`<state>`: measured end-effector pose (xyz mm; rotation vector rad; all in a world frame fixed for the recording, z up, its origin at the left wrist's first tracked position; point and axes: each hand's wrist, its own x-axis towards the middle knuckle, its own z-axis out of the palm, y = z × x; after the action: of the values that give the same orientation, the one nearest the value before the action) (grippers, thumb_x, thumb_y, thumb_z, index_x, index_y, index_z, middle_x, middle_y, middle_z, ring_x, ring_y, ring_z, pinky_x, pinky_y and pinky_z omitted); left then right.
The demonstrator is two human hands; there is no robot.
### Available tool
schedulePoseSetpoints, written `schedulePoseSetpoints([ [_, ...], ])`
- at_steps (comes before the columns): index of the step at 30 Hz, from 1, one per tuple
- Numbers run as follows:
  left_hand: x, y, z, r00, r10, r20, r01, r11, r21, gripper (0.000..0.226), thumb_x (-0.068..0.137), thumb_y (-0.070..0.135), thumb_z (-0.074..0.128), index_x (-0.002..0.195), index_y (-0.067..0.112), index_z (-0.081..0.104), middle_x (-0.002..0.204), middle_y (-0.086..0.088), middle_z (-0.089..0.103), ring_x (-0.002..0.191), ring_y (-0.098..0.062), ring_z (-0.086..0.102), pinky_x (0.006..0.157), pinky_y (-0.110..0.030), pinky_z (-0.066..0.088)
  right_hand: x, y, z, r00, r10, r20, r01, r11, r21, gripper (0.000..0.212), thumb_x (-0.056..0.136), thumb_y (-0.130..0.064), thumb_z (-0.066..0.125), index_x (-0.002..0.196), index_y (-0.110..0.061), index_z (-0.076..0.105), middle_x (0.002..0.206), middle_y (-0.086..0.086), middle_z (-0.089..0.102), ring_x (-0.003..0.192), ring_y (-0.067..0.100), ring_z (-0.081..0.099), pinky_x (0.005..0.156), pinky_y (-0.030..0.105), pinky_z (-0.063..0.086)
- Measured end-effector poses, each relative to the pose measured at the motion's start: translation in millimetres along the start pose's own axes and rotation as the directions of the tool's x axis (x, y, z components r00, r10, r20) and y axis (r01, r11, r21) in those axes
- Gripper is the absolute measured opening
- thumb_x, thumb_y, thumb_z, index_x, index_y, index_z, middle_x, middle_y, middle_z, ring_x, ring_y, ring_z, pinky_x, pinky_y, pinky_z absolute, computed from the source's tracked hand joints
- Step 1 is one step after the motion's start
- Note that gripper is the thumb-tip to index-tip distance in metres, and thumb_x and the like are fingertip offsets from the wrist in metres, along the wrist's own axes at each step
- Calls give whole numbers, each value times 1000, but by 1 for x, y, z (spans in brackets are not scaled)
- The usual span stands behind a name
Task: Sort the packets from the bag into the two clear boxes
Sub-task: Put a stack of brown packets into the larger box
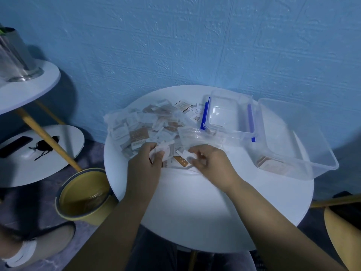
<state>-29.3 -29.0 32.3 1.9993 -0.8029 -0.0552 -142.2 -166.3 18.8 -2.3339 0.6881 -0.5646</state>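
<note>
Low in the middle of the frame, our two arms reach up over the round white table (195, 212); a yellow bucket (84, 196) stands on the floor at the lower left, just beside the table. Our left hand (148, 159) has its fingers curled and pinches a white packet (166, 153); our right hand (207, 163) is blurry, its fingers bend near a small white piece, and we cannot tell if it holds it. Just past our hands, a big heap of packets (144, 126) lies in the middle of the frame; part of it sits in the clear bag (191, 133). To the right, the small clear box (226, 114) with blue clips stands open; the big clear box (312, 133) touches it and has a few brown packets (271, 165) in its near corner. Behind it all is a blue wall (175, 45).
</note>
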Motion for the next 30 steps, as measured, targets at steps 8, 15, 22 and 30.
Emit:
schedulePoseSetpoints([
  [8, 6, 3, 4, 1000, -11, 0, 11, 1000, 5, 25, 94, 23, 51, 116, 12, 54, 117, -6, 63, 105, -23, 60, 74, -20, 46, 12, -3, 19, 1000, 12, 26, -1, 916, -400, 61, 78, -48, 65, 131, -21, 51, 132, -3, 51, 119, 23, 40, 97, 33, 38],
  [15, 3, -1, 3, 1000, -9, 0, 9, 1000, -20, 24, 94, 22, 52, 115, 12, 54, 112, -6, 64, 96, -17, 59, 73, -19, 42, 9, -9, 25, 987, -98, -126, 33, 898, -440, 31, 77, -45, 61, 90, -19, 73, 85, 2, 68, 81, 31, 59, 66, 34, 47],
  [22, 2, 0, 7, 999, -27, -23, 26, 999, -37, 24, 95, 21, 49, 116, 10, 53, 114, -8, 64, 100, -23, 60, 76, -21, 43, -3, -5, 2, 989, 75, -124, -54, 985, 165, 13, 91, -15, 56, 92, -18, 69, 87, -2, 64, 78, 19, 60, 73, 24, 45],
  [30, -14, 31, 30, 941, -172, 293, 314, 767, -559, 15, 95, 5, 44, 99, 15, 55, 108, -11, 61, 92, -19, 63, 70, -31, 57, -19, -15, -14, 976, 198, -86, -127, 849, 513, 14, 91, -11, 55, 88, -22, 62, 84, 3, 62, 64, 6, 56, 64, 21, 51],
])
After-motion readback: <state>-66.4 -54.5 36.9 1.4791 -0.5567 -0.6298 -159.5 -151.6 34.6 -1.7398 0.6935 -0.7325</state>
